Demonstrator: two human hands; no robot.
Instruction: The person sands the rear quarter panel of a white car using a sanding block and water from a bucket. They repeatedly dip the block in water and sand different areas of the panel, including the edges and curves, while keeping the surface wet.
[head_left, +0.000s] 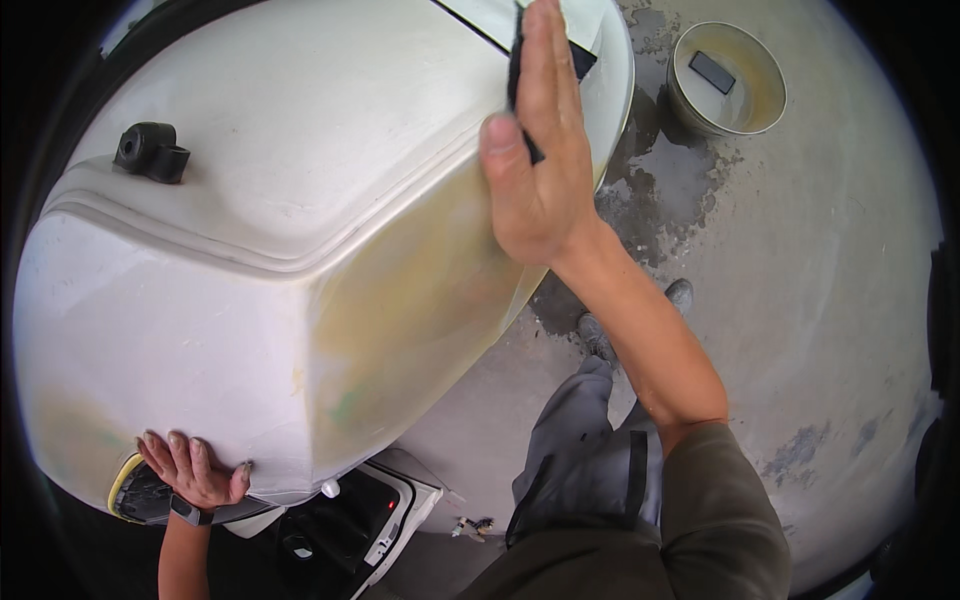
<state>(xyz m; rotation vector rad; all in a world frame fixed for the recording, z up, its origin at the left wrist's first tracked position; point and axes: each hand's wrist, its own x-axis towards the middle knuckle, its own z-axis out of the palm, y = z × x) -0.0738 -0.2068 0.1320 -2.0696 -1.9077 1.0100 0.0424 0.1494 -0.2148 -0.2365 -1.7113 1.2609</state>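
Note:
A white vehicle body panel point(190, 330) fills the left half, with a yellowish, greenish-tinged sanded patch point(400, 300) along its side. Raised high at the upper middle, my right hand point(540, 170) grips a dark, thin pad point(515, 70), mostly hidden behind the straight, closed fingers, near the panel's upper edge. At the lower left, my left hand point(195, 470) rests on the lower part of the panel, fingers spread and holding nothing; a watch is on that wrist. A black fitting point(150, 152) stands on the upper surface at the left.
A metal bucket point(765, 100) holding a dark rectangular block point(712, 72) stands on the concrete floor point(820, 270) at upper right, beside a wet stain. An open white-and-black door point(400, 510) sits low centre. My legs and shoes are below; a small metal tool point(472, 525) lies beside them.

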